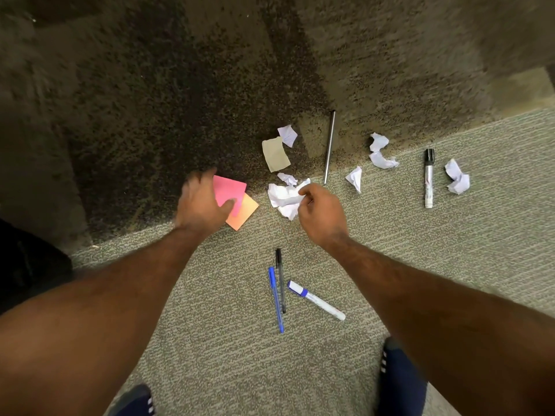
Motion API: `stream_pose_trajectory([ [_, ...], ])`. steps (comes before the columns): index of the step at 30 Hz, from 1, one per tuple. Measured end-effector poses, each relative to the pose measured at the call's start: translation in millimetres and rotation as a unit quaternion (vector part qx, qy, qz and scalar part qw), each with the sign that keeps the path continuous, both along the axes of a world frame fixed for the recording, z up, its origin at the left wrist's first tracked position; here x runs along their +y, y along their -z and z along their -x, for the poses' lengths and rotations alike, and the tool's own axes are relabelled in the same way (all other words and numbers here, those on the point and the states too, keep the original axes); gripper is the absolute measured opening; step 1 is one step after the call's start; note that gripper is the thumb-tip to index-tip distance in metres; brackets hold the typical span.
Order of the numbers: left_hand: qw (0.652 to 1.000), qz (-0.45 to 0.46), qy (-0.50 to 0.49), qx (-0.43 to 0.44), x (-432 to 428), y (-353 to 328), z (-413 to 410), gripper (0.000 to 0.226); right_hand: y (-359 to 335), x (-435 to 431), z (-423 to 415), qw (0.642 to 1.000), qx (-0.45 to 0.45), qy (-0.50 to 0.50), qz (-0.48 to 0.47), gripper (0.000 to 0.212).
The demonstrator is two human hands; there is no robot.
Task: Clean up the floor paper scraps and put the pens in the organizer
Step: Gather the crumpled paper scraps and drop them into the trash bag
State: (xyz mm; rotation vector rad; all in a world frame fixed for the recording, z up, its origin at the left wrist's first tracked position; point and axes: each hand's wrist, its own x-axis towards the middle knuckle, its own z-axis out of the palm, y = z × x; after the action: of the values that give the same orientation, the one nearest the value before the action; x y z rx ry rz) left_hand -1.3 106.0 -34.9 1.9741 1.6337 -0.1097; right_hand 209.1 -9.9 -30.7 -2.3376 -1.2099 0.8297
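On the carpet (210, 349), at the seam between dark and light pile: the right hand (322, 216), fingers curled, pinches the edge of a paper wad (282, 198). The left hand (199, 202) lies over a pink note (230, 187), thumb on it, with an orange note (246, 214) partly beneath. Blur hides whether the left hand grips or merely presses. Small scraps (380, 151) lie beyond. A blue pen (276, 298), black pen (280, 280) and marker (316, 301) lie together nearer the person. A second marker (429, 178) lies well apart. Likely risks: the wad tears or slips from an edge pinch; lifting only the top note leaves the orange one behind. The organizer is out of view. The grey rod (329, 147) may be a pen, but this is unclear.
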Motion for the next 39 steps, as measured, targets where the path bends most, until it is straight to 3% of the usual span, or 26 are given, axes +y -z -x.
stream_pose_trajectory([
  [6,0.98,-0.048,0.192,0.007,19.6,-5.7,-74.5,0.089,0.9,2.5,-43.5,0.998,-0.046,-0.036,-0.012,0.026],
  [10,0.962,-0.026,0.271,0.017,35.4,2.4,-126.3,0.109,7.6,2.7,-71.9,0.992,-0.106,-0.067,0.001,0.033],
  [16,0.957,0.042,0.285,0.044,34.8,11.4,-151.3,0.122,12.3,-7.1,-88.6,0.99,-0.123,-0.06,-0.019,0.034],
  [23,0.936,0.005,0.338,0.101,-11.0,9.8,-109.9,0.136,7.0,-22.2,-76.9,0.994,-0.093,-0.057,-0.021,0.034],
  [26,0.941,-0.005,0.33,0.073,-25.9,11.1,-99.6,0.134,5.7,-22.1,-65.6,0.994,-0.092,-0.057,-0.033,0.033],
  [28,0.953,0.013,0.303,0.006,-33.8,11.4,-97.1,0.133,5.8,-22.4,-59.5,0.994,-0.087,-0.065,-0.032,0.034],
  [31,0.961,0.078,0.24,-0.113,-39.6,10.6,-94.5,0.137,4.9,-22.6,-50.0,0.993,-0.051,-0.108,-0.016,0.054],
  [33,0.956,0.1,0.244,-0.126,-35.8,9.3,-91.6,0.142,6.0,-19.5,-42.8,0.988,-0.049,-0.148,0.017,0.082],
  [36,0.943,0.066,0.325,-0.013,-19.5,10.0,-88.0,0.151,7.9,-9.6,-30.1,0.983,-0.052,-0.148,0.1,0.121],
  [39,0.918,0.028,0.389,0.076,-10.8,11.9,-87.4,0.153,13.0,0.2,-21.5,0.97,-0.071,-0.166,0.162,0.133],
])
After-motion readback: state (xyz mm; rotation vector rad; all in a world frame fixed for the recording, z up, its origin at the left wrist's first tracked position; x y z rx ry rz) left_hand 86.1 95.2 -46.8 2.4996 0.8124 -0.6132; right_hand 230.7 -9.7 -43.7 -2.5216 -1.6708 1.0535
